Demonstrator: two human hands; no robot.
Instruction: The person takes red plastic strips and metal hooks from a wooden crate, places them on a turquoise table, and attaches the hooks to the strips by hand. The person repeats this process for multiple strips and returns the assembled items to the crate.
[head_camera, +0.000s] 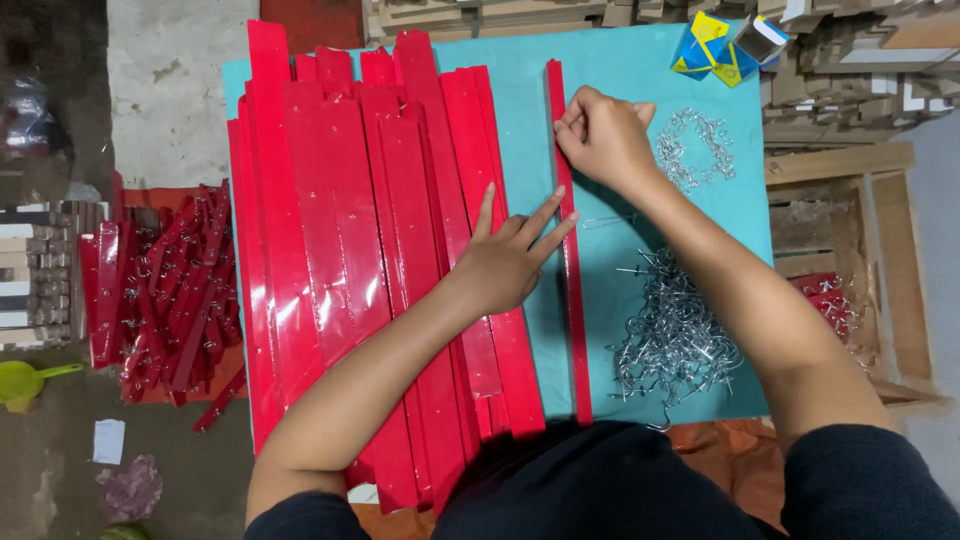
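I see the right hand (603, 135) with its fingers pinched together on the upper part of 1 thin red strip (572, 270), which lies alone and lengthwise on the teal worktop (640, 70). The left hand (505, 260) is open, fingers spread, and presses flat across the edge of the big stack of red strips (360, 240), with 2 fingertips reaching to the single strip.

I judge the strip may slide or turn under the pinch — only the fingertips of the left hand hold its middle, and the glossy surface looks slippery. The stack is loose and fanned, so a push from the left palm could shift some pieces toward the single one.

Just right of the strip lies a heap of small metal hooks (675, 340), and a smaller heap (695, 150) is near the right wrist — a forearm could drag them. A blue and yellow box (715, 45) stands at the far corner. On the floor at left there is a pile of finished red strips (160, 290), and a green scoop (30, 380).
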